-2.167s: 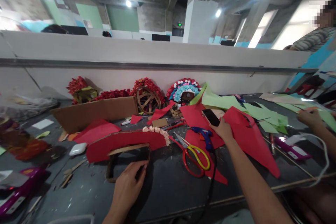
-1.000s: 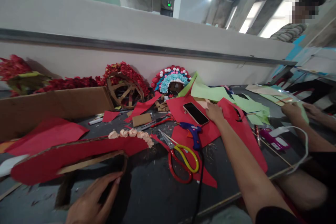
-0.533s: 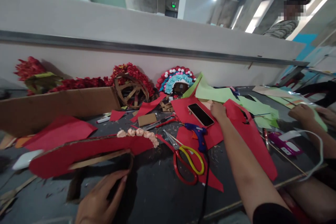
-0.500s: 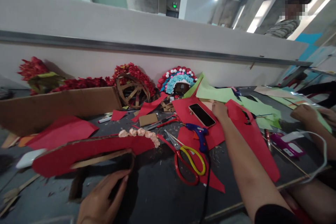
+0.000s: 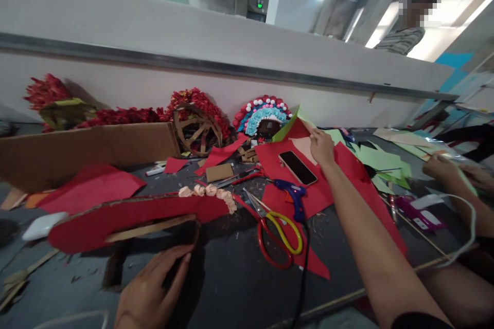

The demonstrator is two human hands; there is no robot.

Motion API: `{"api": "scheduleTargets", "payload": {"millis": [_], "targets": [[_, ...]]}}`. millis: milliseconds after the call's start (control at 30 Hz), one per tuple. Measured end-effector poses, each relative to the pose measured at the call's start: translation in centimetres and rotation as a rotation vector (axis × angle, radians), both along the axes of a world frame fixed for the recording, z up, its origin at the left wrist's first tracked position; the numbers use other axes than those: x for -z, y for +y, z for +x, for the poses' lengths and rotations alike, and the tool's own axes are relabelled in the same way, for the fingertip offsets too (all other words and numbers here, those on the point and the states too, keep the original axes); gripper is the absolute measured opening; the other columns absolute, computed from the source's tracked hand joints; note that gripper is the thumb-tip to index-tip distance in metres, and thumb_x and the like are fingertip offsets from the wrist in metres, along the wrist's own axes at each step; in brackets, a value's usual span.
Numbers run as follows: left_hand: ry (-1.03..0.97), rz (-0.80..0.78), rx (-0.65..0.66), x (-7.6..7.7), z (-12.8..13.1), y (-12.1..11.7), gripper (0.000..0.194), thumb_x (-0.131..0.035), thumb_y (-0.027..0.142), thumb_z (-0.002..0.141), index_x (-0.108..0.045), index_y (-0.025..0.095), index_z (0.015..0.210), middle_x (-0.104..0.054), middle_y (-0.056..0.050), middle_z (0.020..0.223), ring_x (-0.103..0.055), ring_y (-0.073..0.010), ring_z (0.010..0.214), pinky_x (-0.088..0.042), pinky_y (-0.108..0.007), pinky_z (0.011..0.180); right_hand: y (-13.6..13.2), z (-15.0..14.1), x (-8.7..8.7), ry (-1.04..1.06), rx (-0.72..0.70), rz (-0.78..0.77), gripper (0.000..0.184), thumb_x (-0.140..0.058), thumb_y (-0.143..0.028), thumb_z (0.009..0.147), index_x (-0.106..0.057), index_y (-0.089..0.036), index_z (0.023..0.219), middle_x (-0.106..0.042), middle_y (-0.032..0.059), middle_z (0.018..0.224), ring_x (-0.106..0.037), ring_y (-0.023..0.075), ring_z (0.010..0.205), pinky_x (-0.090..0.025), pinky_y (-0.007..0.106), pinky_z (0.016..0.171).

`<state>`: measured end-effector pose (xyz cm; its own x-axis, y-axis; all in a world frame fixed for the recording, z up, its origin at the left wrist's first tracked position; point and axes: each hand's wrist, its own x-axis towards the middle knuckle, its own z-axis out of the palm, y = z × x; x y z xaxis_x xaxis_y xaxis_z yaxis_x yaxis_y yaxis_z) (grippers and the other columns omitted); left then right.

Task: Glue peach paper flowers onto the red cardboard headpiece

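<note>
My left hand is closed around the curved end of a cardboard strip at the near edge of a red-covered cardboard piece. Crumpled peach paper rosettes line part of that piece's far edge. My right hand reaches across the table, fingers pinched on coloured paper by a peach sheet; exactly which sheets it grips I cannot tell. Just left of it lies a phone on red paper. Nearer me are a blue glue gun and scissors with red and yellow handles.
A cardboard panel, red flower decorations and a beaded arch stand along the wall. Green paper and a purple device with a white cable lie right, near another person's hands.
My right hand has drawn up slightly, lifting paper and uncovering more of the peach sheet. The green sheet beside it has folded back. My left hand stays on the cardboard strip.
</note>
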<state>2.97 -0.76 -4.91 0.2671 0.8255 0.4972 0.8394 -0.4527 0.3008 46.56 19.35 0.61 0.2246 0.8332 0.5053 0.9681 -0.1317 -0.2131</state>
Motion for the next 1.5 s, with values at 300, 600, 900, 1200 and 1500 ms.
{"api": "scheduleTargets", "payload": {"millis": [300, 600, 900, 1200, 1500], "targets": [[-0.066, -0.141, -0.017, 0.7, -0.4, -0.3, 0.033, -0.04, 0.044, 0.085, -0.067, 0.026, 0.09, -0.073, 0.0, 0.087, -0.069, -0.0156, 0.071, -0.054, -0.021, 0.067, -2.8, -4.0, -0.8, 0.006, -0.098, 0.104, 0.047, -0.022, -0.025, 0.091, -0.048, -0.011, 0.128, -0.049, 0.0098, 0.132, -0.039, 0.0202, 0.123, -0.03, 0.034, 0.103], [-0.083, -0.226, -0.055, 0.7, -0.2, -0.8, 0.028, -0.042, 0.038, 0.085, -0.066, 0.025, 0.095, -0.072, 0.0, 0.094, -0.068, -0.0167, 0.083, -0.053, -0.025, 0.074, -12.8, -9.3, -0.8, 0.163, -0.331, 0.318, 0.044, -0.025, -0.03, 0.093, -0.047, -0.016, 0.129, -0.048, 0.0101, 0.133, -0.042, 0.0193, 0.125, -0.037, 0.037, 0.103], [-0.097, -0.201, -0.036, 1.2, -0.2, -0.9, 0.029, -0.04, 0.036, 0.088, -0.065, 0.023, 0.096, -0.07, -0.004, 0.097, -0.064, -0.0187, 0.089, -0.051, -0.029, 0.079, -26.5, -12.3, 5.1, 0.245, -0.666, 0.293, 0.037, -0.048, -0.008, 0.08, -0.06, -0.019, 0.113, -0.064, 0.0102, 0.111, -0.06, 0.0213, 0.105, -0.053, 0.036, 0.085], [-0.189, -0.067, -0.001, 0.6, 0.1, -1.3, 0.025, -0.043, 0.031, 0.087, -0.063, 0.017, 0.093, -0.067, -0.008, 0.098, -0.059, -0.021, 0.098, -0.045, -0.037, 0.089, -33.7, -17.8, 8.1, 0.349, -0.68, 0.194, 0.036, -0.049, -0.006, 0.078, -0.059, -0.019, 0.11, -0.065, 0.0091, 0.108, -0.059, 0.0203, 0.106, -0.054, 0.034, 0.086], [-0.482, -0.182, 0.001, 1.2, 1.2, -9.4, 0.021, -0.046, 0.031, 0.085, -0.064, 0.019, 0.09, -0.067, -0.008, 0.094, -0.062, -0.0202, 0.091, -0.051, -0.035, 0.082, -37.5, -23.3, 9.5, 0.471, -0.748, 0.228, 0.028, -0.048, -0.009, 0.077, -0.062, -0.02, 0.1, -0.069, 0.0074, 0.096, -0.065, 0.0192, 0.094, -0.056, 0.028, 0.08]]}}
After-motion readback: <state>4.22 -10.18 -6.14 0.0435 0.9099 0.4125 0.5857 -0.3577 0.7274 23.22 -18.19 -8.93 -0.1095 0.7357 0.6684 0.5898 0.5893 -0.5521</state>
